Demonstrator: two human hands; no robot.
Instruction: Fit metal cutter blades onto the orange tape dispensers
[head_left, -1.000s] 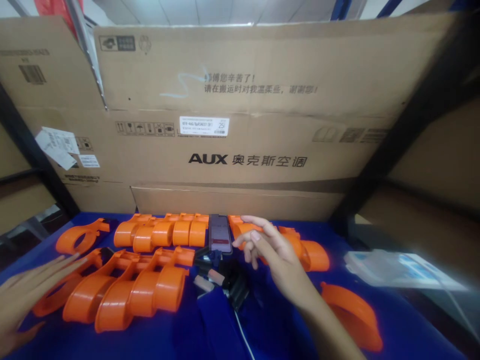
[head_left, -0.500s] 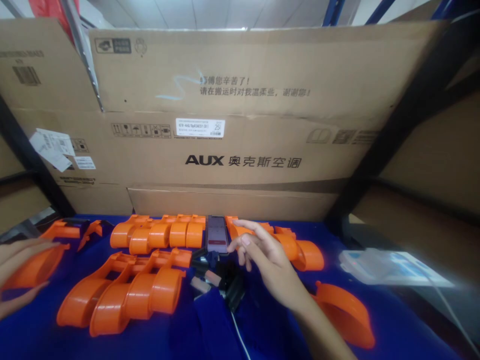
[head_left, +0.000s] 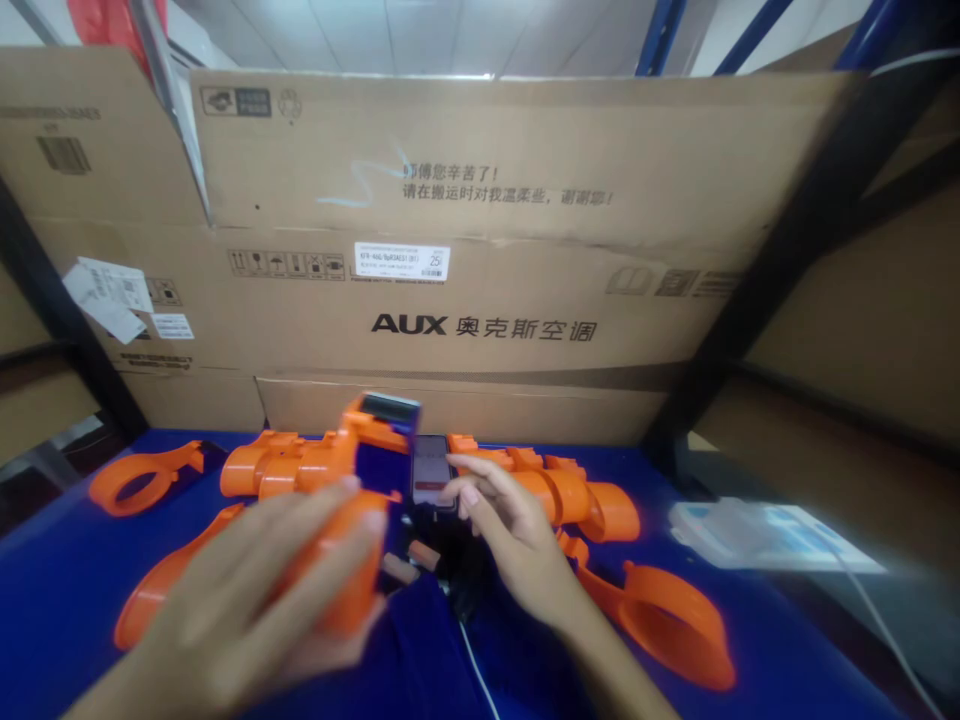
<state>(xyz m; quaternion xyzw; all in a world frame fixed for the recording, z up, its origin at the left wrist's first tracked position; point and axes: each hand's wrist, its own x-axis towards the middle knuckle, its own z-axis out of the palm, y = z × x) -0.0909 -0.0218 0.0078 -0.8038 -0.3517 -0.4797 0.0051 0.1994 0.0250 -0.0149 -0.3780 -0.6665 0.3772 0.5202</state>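
Note:
My left hand (head_left: 247, 600) is closed round an orange plastic ring-shaped part (head_left: 349, 590), lifted over the middle of the table. The part's upright arm has a dark, silver-edged piece (head_left: 390, 408) at its top. Near the phone (head_left: 431, 470), my right hand (head_left: 517, 540) hovers with fingers loosely bent and apart, nothing visible between them. Below it lies a jumble of small black pieces (head_left: 469, 585) with a reddish block (head_left: 424, 555) and a greyish one (head_left: 400, 569). My left hand and its load hide much of the front row of orange parts (head_left: 161, 600).
Blue cloth (head_left: 45, 620) covers the table. More orange parts stand along the back left (head_left: 244, 470) and back right (head_left: 611, 510); single ones lie at far left (head_left: 131, 485) and front right (head_left: 675, 625). A cardboard sheet (head_left: 487, 350) walls the back. A white-blue package (head_left: 772, 535) sits at right.
My left hand has brought the orange part from the far left edge to the middle, raised above the table. My right hand has shifted slightly left, staying near the phone.

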